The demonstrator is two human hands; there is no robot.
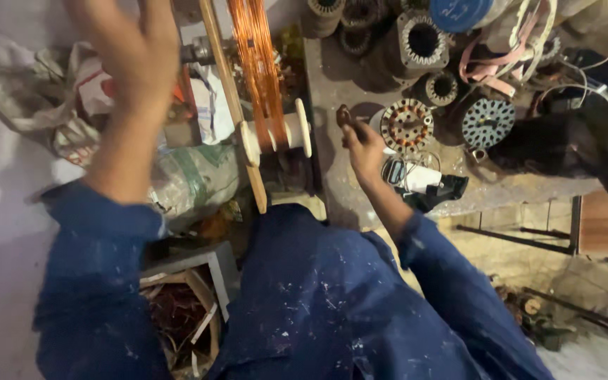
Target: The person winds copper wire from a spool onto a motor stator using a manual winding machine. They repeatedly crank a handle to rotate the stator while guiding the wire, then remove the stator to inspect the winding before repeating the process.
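Note:
My left hand (129, 49) is raised at the upper left, fingers spread and holding nothing, just left of a wooden winding frame (233, 105). Copper wire (258, 70) runs in a band down the frame to a white spool (276, 135). My right hand (362, 148) is closed around a small dark handle (344, 116) at the edge of the grey workbench (346, 77). Right beside it lies a round motor stator (407, 125) with copper windings. Blue sleeves cover both my arms.
Several more stators (423, 42) and a perforated round part (488, 122) crowd the bench top, with white and pink cords (501, 63). Sacks and bags (191, 176) pile at the left. A box of scrap (184, 309) sits by my knee. A metal frame (571, 232) stands at right.

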